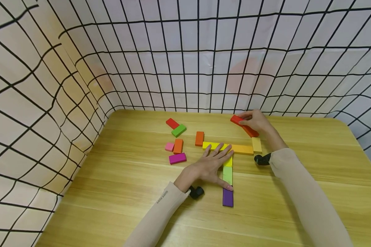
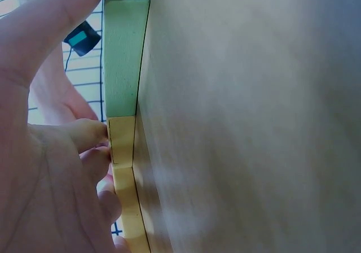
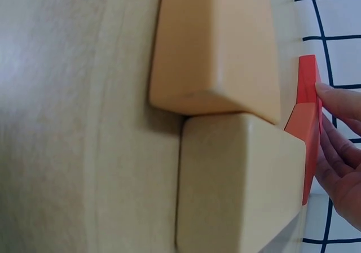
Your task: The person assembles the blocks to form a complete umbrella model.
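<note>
My left hand (image 1: 208, 166) lies spread with straight fingers over a T of wooden blocks. Its fingertips rest on the yellow blocks (image 1: 210, 145), and the thumb tip touches the joint between a light green block (image 1: 227, 174) and a purple block (image 1: 227, 199). At the back right, my right hand (image 1: 256, 121) pinches a red block (image 1: 236, 119) between thumb and fingers. That block is end to end with an orange-red block (image 1: 251, 131), both slanting. An amber block (image 1: 242, 149) extends the row rightward to a tan block (image 1: 257, 145), set crosswise.
Left of the T lie loose blocks: a red one (image 1: 172, 123), a green one (image 1: 179, 130), orange ones (image 1: 178, 146), a pink one (image 1: 169, 146) and a magenta one (image 1: 177, 158). Gridded white cloth (image 1: 188, 61) walls the table's (image 1: 111, 192) back and left.
</note>
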Action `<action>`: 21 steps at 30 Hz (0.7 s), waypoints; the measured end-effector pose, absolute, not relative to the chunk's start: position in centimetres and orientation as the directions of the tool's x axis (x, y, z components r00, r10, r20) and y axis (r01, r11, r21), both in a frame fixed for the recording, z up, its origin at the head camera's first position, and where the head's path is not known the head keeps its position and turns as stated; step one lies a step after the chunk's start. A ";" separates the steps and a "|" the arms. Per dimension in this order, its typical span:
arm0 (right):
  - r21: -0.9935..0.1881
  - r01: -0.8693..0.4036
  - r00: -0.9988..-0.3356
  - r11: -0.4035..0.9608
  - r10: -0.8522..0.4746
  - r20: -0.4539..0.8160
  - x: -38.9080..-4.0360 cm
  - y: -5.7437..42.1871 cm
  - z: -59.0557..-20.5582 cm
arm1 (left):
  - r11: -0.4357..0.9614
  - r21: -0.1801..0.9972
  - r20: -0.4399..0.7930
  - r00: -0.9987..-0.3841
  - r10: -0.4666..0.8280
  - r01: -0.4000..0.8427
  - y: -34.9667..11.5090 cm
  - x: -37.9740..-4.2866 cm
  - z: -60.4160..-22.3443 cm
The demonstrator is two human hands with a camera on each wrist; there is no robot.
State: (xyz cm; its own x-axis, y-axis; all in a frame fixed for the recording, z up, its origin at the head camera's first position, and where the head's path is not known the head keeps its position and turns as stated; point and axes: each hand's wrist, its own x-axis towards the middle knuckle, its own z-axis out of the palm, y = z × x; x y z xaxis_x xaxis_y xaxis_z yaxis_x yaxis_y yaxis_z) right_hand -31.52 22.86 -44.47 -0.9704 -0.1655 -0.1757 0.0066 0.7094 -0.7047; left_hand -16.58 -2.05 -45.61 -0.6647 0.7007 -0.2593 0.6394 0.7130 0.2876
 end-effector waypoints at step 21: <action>-0.719 -0.082 -0.905 0.690 -0.354 -0.235 -29.1 26.1 -43.2 | 0.706 0.311 -0.267 -0.655 0.707 0.636 -2.1 -16.6 -45.4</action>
